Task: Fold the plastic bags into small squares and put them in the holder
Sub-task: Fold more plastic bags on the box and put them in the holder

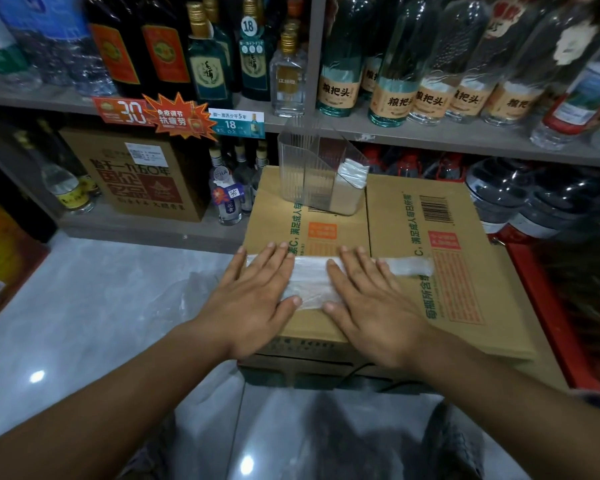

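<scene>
With left hand and right hand pressed flat on the box, I judge the plastic bag flimsy and slippery, best pinched at its free end.

plastic bag: thin film, translucent, whitish, soft sheen, fine wrinkles seen.
cardboard box: brown paperboard, matt, smooth, printed in green and orange.
holder: clear hard plastic, ribbed walls, glossy.
folded bags in holder: same whitish film, slightly shiny.
floor: pale stone-look tile, polished, lamp reflections seen on it.
bottles: clear and greenish glass, glossy; labels of paper, mostly matt.
caps: gold, metal look, ridged.
shelf: grey, matt, finish chipped at edge; material cannot be told.
</scene>
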`<control>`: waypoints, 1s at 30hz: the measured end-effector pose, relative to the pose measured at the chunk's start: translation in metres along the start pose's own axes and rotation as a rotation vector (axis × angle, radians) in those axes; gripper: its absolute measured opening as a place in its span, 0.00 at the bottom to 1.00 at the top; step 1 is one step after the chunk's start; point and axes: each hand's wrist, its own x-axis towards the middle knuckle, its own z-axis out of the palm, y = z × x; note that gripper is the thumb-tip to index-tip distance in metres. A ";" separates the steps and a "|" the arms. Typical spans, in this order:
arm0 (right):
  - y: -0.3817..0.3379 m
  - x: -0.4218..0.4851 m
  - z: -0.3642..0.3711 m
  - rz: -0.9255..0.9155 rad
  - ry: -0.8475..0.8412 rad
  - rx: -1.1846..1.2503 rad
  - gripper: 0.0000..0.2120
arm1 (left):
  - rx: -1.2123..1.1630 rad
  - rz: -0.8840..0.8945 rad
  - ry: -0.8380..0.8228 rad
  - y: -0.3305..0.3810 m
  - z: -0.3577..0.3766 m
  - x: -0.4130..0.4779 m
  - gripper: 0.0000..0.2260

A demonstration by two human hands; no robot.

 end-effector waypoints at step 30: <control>0.034 -0.001 -0.029 -0.103 0.249 0.347 0.11 | -0.429 -0.118 0.402 -0.014 -0.019 -0.006 0.09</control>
